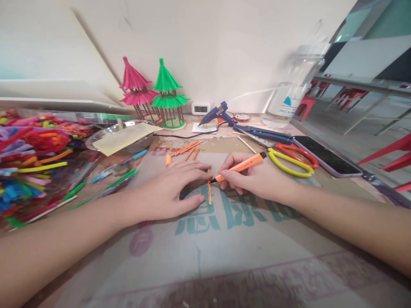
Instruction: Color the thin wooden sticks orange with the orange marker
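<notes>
Head view: we look down on close craft work at the centre of the frame, where a left hand (183, 185) and a right hand (245, 174) meet over one slim stick (209, 195);
Slim stick: lying on the printed plastic sheet (173, 261), mid-frame, its length running up and down the picture; orange, with what look to us like paler patches;
Right hand: fingers clasped round an orange marker (242, 167), its dark tip slanting down to the stick's side; whether tip and wood truly touch, we cannot tell;
Left hand: palm down, fingers loosely spread, foremost fingertips at the stick's upper part, thumb beside its lower half; how hard they press, we cannot tell;
Colouring: we judge this to be the step in hand, orange ink laid on wood, one piece at a time;
Orange sticks (187, 148): a small group just above the left hand, near the marker's cap (168, 160); likely already coloured, in our reading;
Next move: it calls, we believe, for fingertips pinning the stick flat while the tip travels its length, then a roll to expose any bare side;
Backdrop: pink tower (136, 85) and green tower (170, 96), upper left of centre; glue gun (216, 112), upper centre; scissors (290, 161), right of centre
</notes>
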`<action>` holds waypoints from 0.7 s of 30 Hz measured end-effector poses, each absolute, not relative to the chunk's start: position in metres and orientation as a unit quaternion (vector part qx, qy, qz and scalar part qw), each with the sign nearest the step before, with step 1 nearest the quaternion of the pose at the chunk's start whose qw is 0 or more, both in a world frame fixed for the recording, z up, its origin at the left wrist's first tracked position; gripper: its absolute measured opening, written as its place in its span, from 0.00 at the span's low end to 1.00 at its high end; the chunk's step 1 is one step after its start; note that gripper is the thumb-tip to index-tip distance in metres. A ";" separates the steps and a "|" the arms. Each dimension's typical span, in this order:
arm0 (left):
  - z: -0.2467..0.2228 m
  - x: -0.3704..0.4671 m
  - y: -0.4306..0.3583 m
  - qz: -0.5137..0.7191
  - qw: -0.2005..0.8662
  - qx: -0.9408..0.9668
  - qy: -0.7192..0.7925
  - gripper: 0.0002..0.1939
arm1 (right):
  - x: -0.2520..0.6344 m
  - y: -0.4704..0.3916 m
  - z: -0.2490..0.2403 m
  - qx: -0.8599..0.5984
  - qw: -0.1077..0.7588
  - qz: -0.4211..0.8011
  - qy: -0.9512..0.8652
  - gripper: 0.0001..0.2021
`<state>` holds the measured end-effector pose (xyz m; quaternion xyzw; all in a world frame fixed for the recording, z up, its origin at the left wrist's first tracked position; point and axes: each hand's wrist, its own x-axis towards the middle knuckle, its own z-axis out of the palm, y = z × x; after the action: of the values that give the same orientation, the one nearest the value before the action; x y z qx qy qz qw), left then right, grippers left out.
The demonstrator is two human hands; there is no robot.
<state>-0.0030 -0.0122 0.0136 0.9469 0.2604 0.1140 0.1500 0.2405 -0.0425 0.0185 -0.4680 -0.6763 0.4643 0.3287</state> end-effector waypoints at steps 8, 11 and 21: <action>0.014 -0.003 -0.012 0.118 0.141 0.949 0.255 0.22 | 0.239 -0.043 0.020 -0.473 0.330 0.466 -0.671 0.08; 0.015 -0.003 -0.012 0.119 0.135 0.950 0.255 0.22 | 0.239 -0.043 0.020 -0.467 0.329 0.466 -0.675 0.08; 0.014 -0.004 -0.013 0.125 0.126 0.952 0.250 0.21 | 0.240 -0.044 0.021 -0.452 0.309 0.488 -0.680 0.07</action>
<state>-0.0040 -0.0129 0.0140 0.9519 0.2498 0.1247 0.1264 0.2397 -0.0441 0.0209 -0.4517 -0.6800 0.4881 0.3088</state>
